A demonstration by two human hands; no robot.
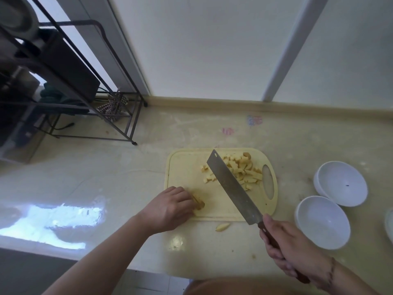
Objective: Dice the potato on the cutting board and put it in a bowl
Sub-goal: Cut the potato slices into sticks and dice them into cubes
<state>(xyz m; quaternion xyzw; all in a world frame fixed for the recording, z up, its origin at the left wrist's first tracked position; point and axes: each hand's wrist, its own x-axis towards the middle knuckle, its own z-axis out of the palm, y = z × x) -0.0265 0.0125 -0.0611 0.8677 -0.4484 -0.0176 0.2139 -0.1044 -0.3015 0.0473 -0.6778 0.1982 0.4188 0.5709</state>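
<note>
A pale yellow cutting board (pixel 185 167) lies on the counter. Diced potato pieces (pixel 242 169) are heaped at its far right, beside the handle hole. My left hand (pixel 172 206) rests on the board's near left part, its curled fingers holding down a small uncut potato piece (pixel 199 204). My right hand (pixel 291 250) grips the wooden handle of a cleaver (pixel 231 185); its wide blade is lifted and slants over the board between the pile and my left hand. One potato wedge (pixel 222 227) lies off the board on the counter in front.
Two white bowls (pixel 323 222) (pixel 341 183) stand to the right of the board; a third rim (pixel 389 222) shows at the frame's edge. A dark metal rack (pixel 89 99) occupies the back left. White wall panels run behind the counter. The counter's front edge is near my body.
</note>
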